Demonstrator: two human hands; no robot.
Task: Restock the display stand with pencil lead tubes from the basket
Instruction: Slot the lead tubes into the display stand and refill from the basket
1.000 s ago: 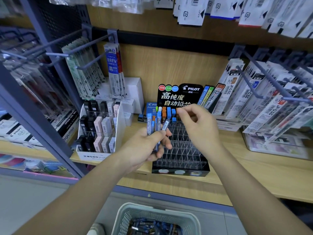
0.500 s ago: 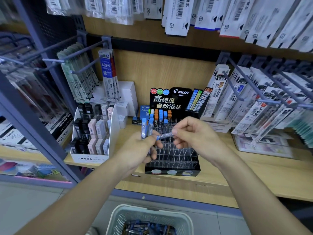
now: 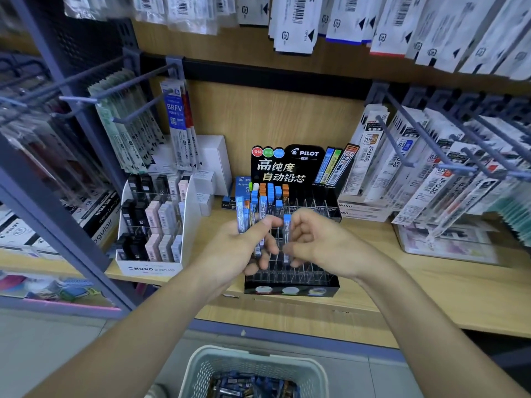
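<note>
Pinching one blue-capped lead tube [image 3: 286, 225] upright, right hand [image 3: 319, 242] grip sits over display stand [image 3: 330, 285]; long axis vertical, empty slots apparently straight below, blurred; left hand [image 3: 230, 249] clenched round spare tubes [image 3: 240, 211], just beside; basket [image 3: 258, 358] well below.

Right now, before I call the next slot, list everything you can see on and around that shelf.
wooden shelf: one, light wood, across the view
display stand: one, black, centre of the shelf, most slots empty
tubes in the stand: a cluster, blue and orange caps, back left rows
basket: one, pale grey, below the shelf edge, more tubes inside
eraser box: one, white, left of the stand
hanging packs: many, mostly white, on pegs left and right
left hand: grip around several blue-capped tubes
right hand: grip pinching one blue-capped tube, upright over the stand
</note>
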